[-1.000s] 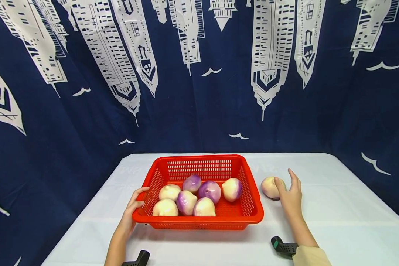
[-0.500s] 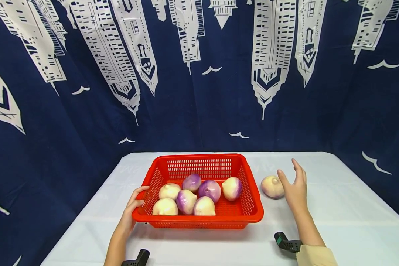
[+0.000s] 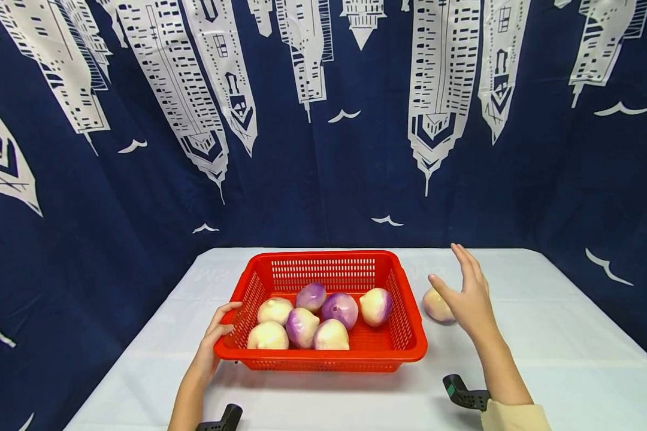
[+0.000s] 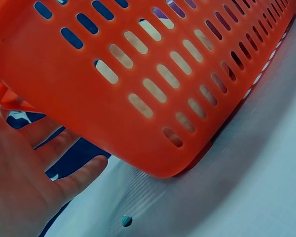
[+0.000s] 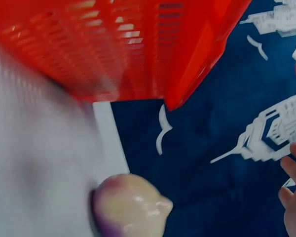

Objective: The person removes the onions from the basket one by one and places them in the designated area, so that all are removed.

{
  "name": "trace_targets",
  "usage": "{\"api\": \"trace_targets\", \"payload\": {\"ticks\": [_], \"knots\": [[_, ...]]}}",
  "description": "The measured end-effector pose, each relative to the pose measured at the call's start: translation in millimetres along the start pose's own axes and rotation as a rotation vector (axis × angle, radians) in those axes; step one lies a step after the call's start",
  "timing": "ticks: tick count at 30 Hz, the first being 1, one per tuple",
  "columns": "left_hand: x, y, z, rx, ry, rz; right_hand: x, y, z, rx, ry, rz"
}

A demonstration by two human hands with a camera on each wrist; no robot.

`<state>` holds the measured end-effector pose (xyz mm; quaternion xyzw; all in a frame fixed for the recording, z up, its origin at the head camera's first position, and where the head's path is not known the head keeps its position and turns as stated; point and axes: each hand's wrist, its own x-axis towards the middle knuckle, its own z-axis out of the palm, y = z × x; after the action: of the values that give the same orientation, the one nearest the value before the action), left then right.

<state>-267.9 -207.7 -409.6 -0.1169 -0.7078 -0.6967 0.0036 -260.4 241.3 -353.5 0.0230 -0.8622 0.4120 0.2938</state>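
A red plastic basket [image 3: 323, 357] with slotted walls stands on the table, holding several purple-and-white turnips [image 3: 302, 327]. My left hand [image 3: 207, 347] touches the basket's left side, its fingertips at the rim. In the left wrist view, the fingers of that hand [image 4: 29, 173] lie extended beside the basket corner, partly hidden behind it. To the basket's right, my right hand [image 3: 469, 299] is raised with fingers spread, nothing in it. Another turnip [image 3: 437, 306] lies on the table, partly covered by this hand in the head view; the right wrist view shows its pointed tip and purple side [image 5: 130, 207].
A white cloth covers the table [image 3: 561, 335]. Behind it hangs a dark blue curtain [image 3: 323, 179] printed with white buildings and birds. Black wrist devices [image 3: 463, 393] are worn on both forearms.
My right hand has drawn away from the loose turnip, rising first to the right, then shifting back left above it. The left hand, basket and turnips have stayed in place.
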Motion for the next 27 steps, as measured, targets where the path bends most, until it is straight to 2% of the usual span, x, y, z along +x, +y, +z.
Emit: {"api": "trace_targets", "payload": {"ticks": [12, 18, 27], "knots": [[-0.8, -0.8, -0.2, 0.003, -0.002, -0.006, -4, -19, 13, -0.171, -0.231, -0.123], [0.1, -1.1, -0.3, 0.006, 0.002, -0.002, -8, -24, 24, -0.236, -0.290, -0.154], [0.1, 0.6, -0.5, 0.006, -0.004, -0.002, -11, -26, 36, -0.247, -0.331, -0.191]]}}
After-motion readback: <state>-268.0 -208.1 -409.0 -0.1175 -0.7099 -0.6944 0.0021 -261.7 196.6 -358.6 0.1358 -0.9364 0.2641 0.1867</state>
